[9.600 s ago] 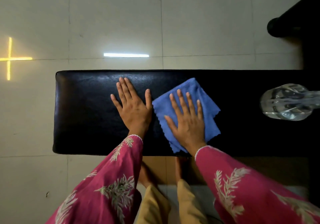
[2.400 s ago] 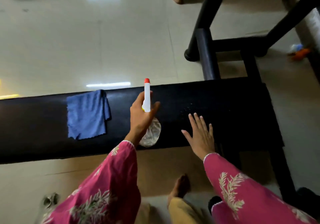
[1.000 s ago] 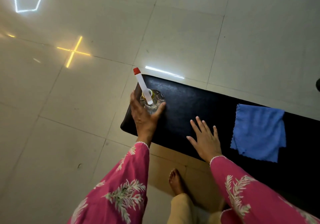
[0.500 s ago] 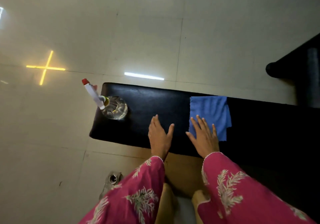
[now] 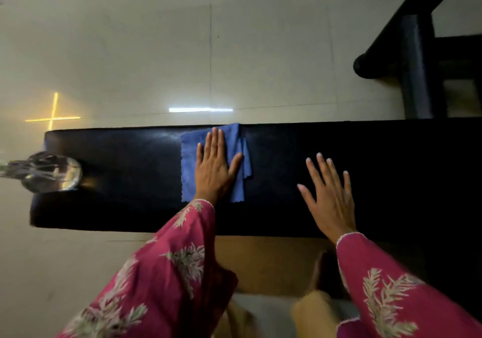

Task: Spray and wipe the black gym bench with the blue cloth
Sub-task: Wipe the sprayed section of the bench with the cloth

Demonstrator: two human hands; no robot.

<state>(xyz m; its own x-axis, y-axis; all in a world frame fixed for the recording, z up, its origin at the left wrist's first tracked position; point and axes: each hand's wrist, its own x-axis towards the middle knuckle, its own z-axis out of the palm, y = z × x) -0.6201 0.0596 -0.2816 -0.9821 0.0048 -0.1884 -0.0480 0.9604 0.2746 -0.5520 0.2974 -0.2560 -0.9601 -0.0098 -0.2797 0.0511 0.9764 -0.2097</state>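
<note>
left hand [image 5: 215, 172] flat on blue cloth [image 5: 188, 166], fingers [image 5: 215, 142] straight, pinching nothing; right hand [image 5: 329, 196] splayed on black desk [image 5: 125, 170]. soft, light, likely bunches: press at middle.

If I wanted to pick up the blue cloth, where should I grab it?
The blue cloth lies flat on the bench with the left hand pressing flat on its middle. Its doubled right edge sticks out free past the thumb, so I'd pinch there, coming from the right with the open right hand.
</note>
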